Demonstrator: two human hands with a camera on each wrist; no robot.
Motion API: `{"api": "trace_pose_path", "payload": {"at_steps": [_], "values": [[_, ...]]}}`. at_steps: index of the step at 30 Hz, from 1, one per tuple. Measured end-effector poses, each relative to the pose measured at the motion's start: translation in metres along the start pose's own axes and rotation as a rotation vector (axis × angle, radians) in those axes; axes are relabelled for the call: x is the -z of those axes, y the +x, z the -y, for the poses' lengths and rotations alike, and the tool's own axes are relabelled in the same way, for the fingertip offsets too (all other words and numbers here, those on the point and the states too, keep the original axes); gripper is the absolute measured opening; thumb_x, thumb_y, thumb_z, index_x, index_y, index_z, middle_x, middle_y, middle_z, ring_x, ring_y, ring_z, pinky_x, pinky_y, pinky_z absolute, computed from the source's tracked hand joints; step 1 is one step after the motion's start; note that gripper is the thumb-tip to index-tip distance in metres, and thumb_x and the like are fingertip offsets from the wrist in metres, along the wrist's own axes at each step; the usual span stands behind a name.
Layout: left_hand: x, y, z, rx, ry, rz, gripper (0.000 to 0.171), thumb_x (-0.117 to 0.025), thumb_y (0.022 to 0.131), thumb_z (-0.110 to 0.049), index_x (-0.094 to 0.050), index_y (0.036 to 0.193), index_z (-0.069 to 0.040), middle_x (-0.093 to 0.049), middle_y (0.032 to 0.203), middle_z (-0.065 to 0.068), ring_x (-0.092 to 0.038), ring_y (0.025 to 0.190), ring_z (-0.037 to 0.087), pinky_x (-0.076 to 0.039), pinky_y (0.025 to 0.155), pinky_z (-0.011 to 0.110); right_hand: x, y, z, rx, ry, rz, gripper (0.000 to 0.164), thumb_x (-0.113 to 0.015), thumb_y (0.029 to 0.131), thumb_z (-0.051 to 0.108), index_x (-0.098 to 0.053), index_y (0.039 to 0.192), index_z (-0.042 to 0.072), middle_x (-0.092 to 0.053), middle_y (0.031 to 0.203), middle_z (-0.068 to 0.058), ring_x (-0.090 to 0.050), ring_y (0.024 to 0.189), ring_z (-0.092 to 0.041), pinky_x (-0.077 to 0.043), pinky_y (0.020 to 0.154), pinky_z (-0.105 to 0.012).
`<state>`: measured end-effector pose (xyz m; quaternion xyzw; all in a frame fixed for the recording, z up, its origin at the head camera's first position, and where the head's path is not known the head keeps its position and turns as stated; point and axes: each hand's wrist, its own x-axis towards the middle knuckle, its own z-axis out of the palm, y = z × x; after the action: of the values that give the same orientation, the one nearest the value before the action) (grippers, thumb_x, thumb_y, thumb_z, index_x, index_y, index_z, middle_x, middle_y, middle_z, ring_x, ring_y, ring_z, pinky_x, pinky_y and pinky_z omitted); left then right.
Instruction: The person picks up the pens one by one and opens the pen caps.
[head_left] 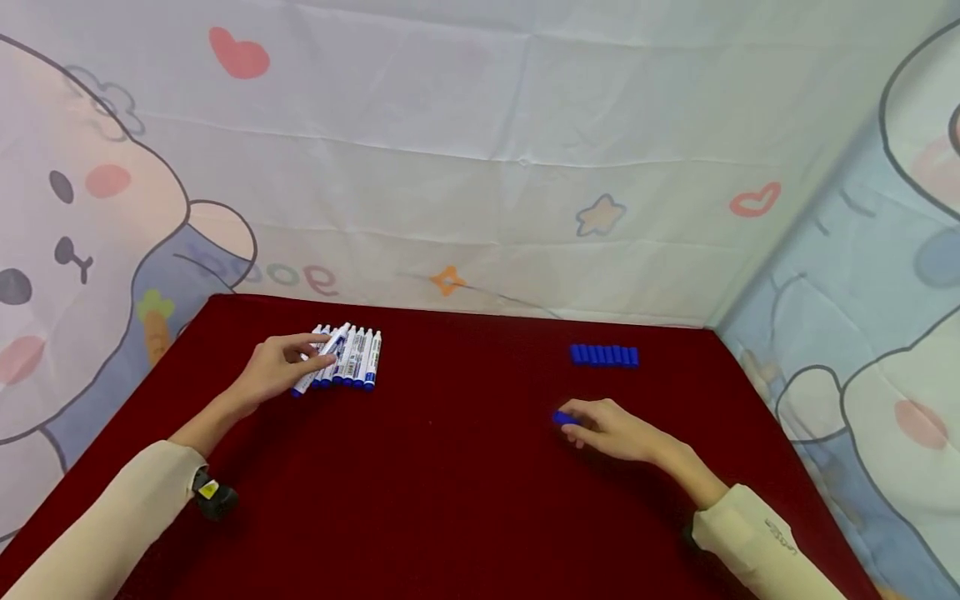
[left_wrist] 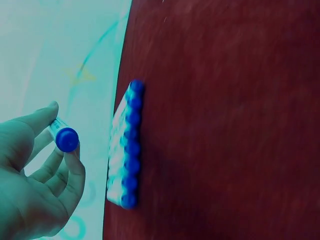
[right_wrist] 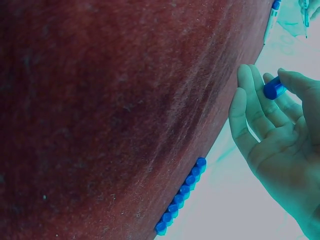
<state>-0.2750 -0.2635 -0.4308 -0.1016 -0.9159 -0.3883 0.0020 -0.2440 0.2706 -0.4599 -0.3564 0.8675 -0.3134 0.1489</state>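
Between thumb and fingers, my left hand [head_left: 279,367] pinches a white marker [head_left: 332,342] with a blue end, over a row of similar markers [head_left: 367,358]. In the left wrist view the held marker's blue end [left_wrist: 67,140] faces the camera, apart from the row [left_wrist: 131,145]. My right hand [head_left: 611,429] pinches a short blue marker cap [head_left: 565,418] above the table. The right wrist view shows that cap [right_wrist: 274,88] between thumb and fingers. A row of blue caps [head_left: 604,356] lies beyond the right hand.
A dark red cloth [head_left: 450,467] covers the table. Behind it hangs a pale printed curtain [head_left: 465,167], which also runs along the right side [head_left: 847,275]. A black strap device [head_left: 215,496] sits at the left wrist.
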Motion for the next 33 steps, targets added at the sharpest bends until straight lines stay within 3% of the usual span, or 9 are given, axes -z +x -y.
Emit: {"api": "trace_pose_path", "payload": {"at_steps": [5, 10, 17, 25, 33], "values": [[0.018, 0.002, 0.011, 0.071, -0.039, -0.022, 0.059, -0.069, 0.098, -0.041, -0.059, 0.143, -0.005, -0.069, 0.113, 0.021, -0.06, 0.086, 0.014, -0.05, 0.062, 0.024, 0.0, 0.0, -0.001, 0.011, -0.002, -0.008, 0.027, -0.055, 0.107, 0.017, -0.061, 0.127, 0.0, -0.073, 0.095, -0.003, -0.068, 0.082, -0.008, -0.056, 0.071, -0.024], [0.023, 0.005, 0.015, 0.095, -0.046, -0.037, 0.059, -0.066, 0.1, -0.041, -0.057, 0.143, -0.001, -0.068, 0.114, 0.022, -0.058, 0.083, 0.01, -0.05, 0.062, 0.024, 0.001, -0.001, -0.003, 0.015, -0.001, -0.013, 0.028, -0.055, 0.107, 0.017, -0.061, 0.127, -0.002, -0.073, 0.094, -0.003, -0.069, 0.082, -0.01, -0.055, 0.069, -0.024], [0.03, 0.014, 0.024, 0.111, -0.069, -0.068, 0.06, -0.065, 0.101, -0.038, -0.054, 0.144, 0.002, -0.067, 0.118, 0.029, -0.059, 0.072, 0.007, -0.058, 0.063, 0.03, 0.003, -0.002, -0.003, 0.006, -0.001, -0.01, 0.029, -0.055, 0.107, 0.017, -0.06, 0.129, -0.002, -0.074, 0.096, -0.004, -0.068, 0.083, -0.008, -0.055, 0.071, -0.024], [0.038, 0.019, 0.045, 0.077, 0.054, -0.176, 0.051, -0.068, 0.1, -0.032, -0.061, 0.134, 0.006, -0.071, 0.105, 0.033, -0.059, 0.058, 0.008, -0.054, 0.054, 0.027, 0.002, -0.003, -0.006, 0.029, -0.009, -0.02, 0.027, -0.055, 0.106, 0.014, -0.06, 0.127, -0.002, -0.074, 0.093, -0.004, -0.068, 0.081, -0.007, -0.054, 0.066, -0.023], [0.034, 0.02, 0.066, 0.083, 0.139, -0.23, 0.049, -0.067, 0.1, -0.031, -0.064, 0.13, 0.007, -0.072, 0.104, 0.033, -0.062, 0.064, 0.013, -0.049, 0.054, 0.025, 0.002, -0.003, -0.006, 0.013, 0.011, -0.003, 0.028, -0.054, 0.107, 0.015, -0.06, 0.128, -0.002, -0.074, 0.095, -0.004, -0.069, 0.083, -0.009, -0.056, 0.071, -0.023]]}}
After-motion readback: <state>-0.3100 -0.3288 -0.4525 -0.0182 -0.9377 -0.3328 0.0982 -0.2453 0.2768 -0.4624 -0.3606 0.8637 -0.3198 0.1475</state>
